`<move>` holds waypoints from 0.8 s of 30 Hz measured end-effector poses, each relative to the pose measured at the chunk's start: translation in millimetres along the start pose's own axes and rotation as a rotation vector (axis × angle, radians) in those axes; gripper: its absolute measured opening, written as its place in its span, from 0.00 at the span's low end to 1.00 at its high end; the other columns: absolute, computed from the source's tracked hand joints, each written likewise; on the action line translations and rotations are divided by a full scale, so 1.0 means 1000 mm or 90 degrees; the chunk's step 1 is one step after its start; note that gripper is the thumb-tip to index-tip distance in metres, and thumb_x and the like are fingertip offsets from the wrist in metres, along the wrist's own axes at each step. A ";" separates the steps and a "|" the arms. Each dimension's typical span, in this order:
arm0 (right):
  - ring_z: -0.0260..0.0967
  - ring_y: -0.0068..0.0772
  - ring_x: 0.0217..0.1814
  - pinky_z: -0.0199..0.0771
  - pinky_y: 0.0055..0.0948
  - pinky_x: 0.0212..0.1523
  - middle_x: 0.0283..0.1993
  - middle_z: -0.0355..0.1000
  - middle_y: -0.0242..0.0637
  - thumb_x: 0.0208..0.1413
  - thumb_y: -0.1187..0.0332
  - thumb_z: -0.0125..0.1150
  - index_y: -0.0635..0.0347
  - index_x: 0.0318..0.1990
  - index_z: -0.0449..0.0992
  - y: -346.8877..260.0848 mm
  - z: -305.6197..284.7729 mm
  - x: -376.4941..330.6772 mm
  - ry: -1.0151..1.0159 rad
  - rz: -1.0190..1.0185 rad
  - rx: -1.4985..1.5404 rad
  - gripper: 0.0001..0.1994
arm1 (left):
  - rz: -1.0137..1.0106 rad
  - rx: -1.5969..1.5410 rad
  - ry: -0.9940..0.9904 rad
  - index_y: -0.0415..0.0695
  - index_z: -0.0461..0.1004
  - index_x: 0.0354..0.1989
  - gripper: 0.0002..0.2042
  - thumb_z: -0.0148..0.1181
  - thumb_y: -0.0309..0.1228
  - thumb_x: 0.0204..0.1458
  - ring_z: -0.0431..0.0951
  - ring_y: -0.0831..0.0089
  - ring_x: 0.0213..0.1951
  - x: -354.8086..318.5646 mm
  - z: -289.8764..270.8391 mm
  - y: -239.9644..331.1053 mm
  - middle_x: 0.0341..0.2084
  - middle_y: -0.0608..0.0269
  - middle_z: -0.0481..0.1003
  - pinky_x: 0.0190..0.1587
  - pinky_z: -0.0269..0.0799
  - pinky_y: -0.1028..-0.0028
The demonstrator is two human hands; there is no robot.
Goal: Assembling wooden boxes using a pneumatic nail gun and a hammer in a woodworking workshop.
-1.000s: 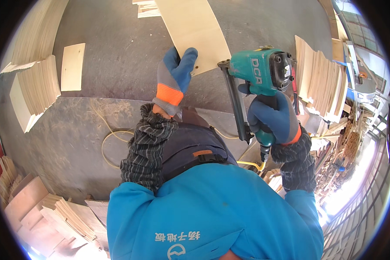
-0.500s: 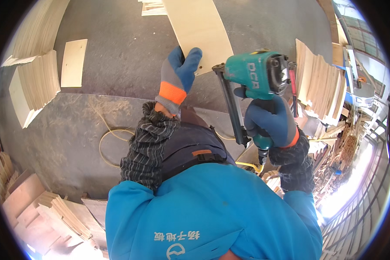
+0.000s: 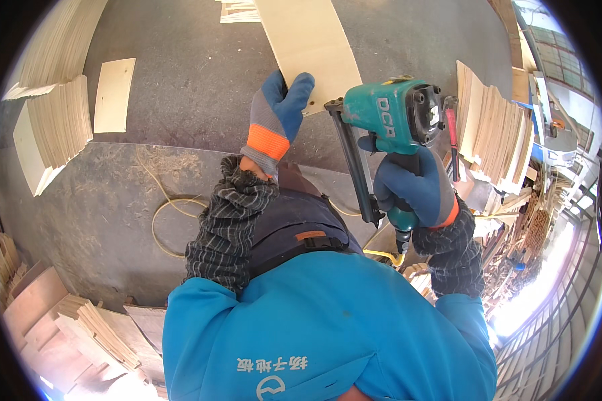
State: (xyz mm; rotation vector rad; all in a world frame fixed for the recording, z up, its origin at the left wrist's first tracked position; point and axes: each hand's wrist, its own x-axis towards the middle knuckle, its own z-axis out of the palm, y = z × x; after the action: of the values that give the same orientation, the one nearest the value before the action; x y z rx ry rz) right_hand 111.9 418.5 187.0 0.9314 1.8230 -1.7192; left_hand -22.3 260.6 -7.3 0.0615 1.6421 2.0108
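A pale plywood board (image 3: pixel 318 50) stretches away from me at the top middle. My left hand (image 3: pixel 281 107), in a blue and grey glove with an orange cuff, grips its near left edge, with the thumb over the top face and part of the fingers hidden under it. A teal and black pneumatic nail gun (image 3: pixel 388 117) is in my right hand (image 3: pixel 418 184), whose gloved fingers wrap round the handle. The gun's nose lies beside the board's near right corner; whether they touch I cannot tell. A dark spot shows on the board near my left thumb.
Plywood stacks stand at the left (image 3: pixel 57 127) and right (image 3: pixel 495 127). One loose panel (image 3: pixel 114 95) lies on the dark surface at the left. A yellow air hose (image 3: pixel 155 224) loops at the left, and red-handled hammer (image 3: pixel 452 130) stands beside the gun. Wood scraps (image 3: pixel 515 234) pile up at the right.
The nail gun and my right hand have shifted slightly left, with the nose closer to the board's corner. My left hand keeps its grip on the board, almost unmoved.
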 end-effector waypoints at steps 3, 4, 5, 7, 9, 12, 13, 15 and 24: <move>0.76 0.23 0.24 0.76 0.28 0.27 0.27 0.78 0.36 0.63 0.69 0.59 0.72 0.64 0.76 -0.001 0.001 -0.001 0.002 0.002 0.001 0.24 | 0.001 -0.003 -0.001 0.30 0.80 0.57 0.24 0.65 0.44 0.69 0.83 0.72 0.43 -0.002 0.000 0.005 0.43 0.54 0.85 0.46 0.79 0.70; 0.76 0.23 0.25 0.76 0.27 0.28 0.27 0.78 0.36 0.63 0.68 0.59 0.72 0.64 0.76 -0.002 0.001 -0.001 0.002 0.006 -0.006 0.24 | 0.001 -0.002 -0.005 0.30 0.80 0.58 0.24 0.64 0.44 0.69 0.83 0.72 0.42 -0.002 0.000 0.007 0.43 0.54 0.85 0.46 0.79 0.70; 0.76 0.23 0.25 0.76 0.27 0.28 0.27 0.78 0.36 0.63 0.68 0.59 0.72 0.64 0.76 -0.001 0.000 -0.001 0.002 0.006 -0.006 0.24 | 0.001 -0.002 -0.005 0.30 0.80 0.58 0.24 0.64 0.44 0.69 0.83 0.72 0.42 -0.002 0.000 0.005 0.43 0.54 0.85 0.46 0.79 0.70; 0.76 0.24 0.25 0.76 0.28 0.29 0.27 0.78 0.36 0.63 0.69 0.59 0.72 0.63 0.76 0.001 0.000 -0.001 0.000 0.005 -0.003 0.23 | -0.002 0.003 0.011 0.30 0.80 0.58 0.24 0.64 0.43 0.69 0.82 0.73 0.43 0.000 -0.001 0.000 0.43 0.55 0.85 0.47 0.79 0.71; 0.76 0.24 0.25 0.76 0.28 0.29 0.26 0.78 0.36 0.62 0.69 0.60 0.72 0.61 0.77 -0.002 -0.001 -0.002 0.011 -0.004 -0.006 0.22 | 0.000 -0.009 0.003 0.30 0.79 0.58 0.23 0.64 0.42 0.69 0.82 0.73 0.43 0.001 -0.002 0.001 0.43 0.55 0.85 0.47 0.79 0.71; 0.76 0.25 0.26 0.76 0.28 0.30 0.26 0.77 0.36 0.61 0.70 0.61 0.71 0.55 0.79 0.010 -0.019 -0.012 0.067 -0.020 -0.014 0.18 | -0.007 0.003 -0.002 0.30 0.79 0.57 0.22 0.63 0.41 0.69 0.81 0.73 0.43 0.001 -0.003 0.009 0.43 0.56 0.85 0.48 0.78 0.70; 0.77 0.26 0.26 0.76 0.28 0.30 0.26 0.77 0.36 0.60 0.70 0.62 0.70 0.52 0.79 0.019 -0.029 -0.019 0.111 -0.027 -0.017 0.15 | -0.016 0.030 0.004 0.30 0.79 0.57 0.22 0.63 0.40 0.69 0.81 0.73 0.43 0.000 -0.002 0.016 0.43 0.57 0.85 0.48 0.78 0.70; 0.77 0.26 0.27 0.76 0.28 0.30 0.26 0.77 0.36 0.59 0.70 0.64 0.68 0.46 0.80 0.047 -0.048 -0.018 0.160 -0.076 0.007 0.11 | -0.007 0.008 0.001 0.31 0.79 0.58 0.21 0.63 0.39 0.69 0.81 0.73 0.43 0.000 -0.003 0.015 0.44 0.58 0.85 0.48 0.78 0.70; 0.84 0.62 0.43 0.82 0.54 0.42 0.38 0.83 0.57 0.59 0.65 0.65 0.54 0.74 0.67 0.277 -0.188 0.080 0.546 -0.047 -0.510 0.34 | -0.086 0.043 -0.121 0.35 0.74 0.66 0.20 0.58 0.35 0.72 0.79 0.74 0.51 -0.043 -0.001 0.047 0.53 0.62 0.81 0.54 0.77 0.70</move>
State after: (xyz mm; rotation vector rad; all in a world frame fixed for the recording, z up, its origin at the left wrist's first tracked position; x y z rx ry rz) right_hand 285.2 613.5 -37.3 1.3060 2.7552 -0.4336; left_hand -4.1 235.6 48.2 0.1572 1.5505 1.7914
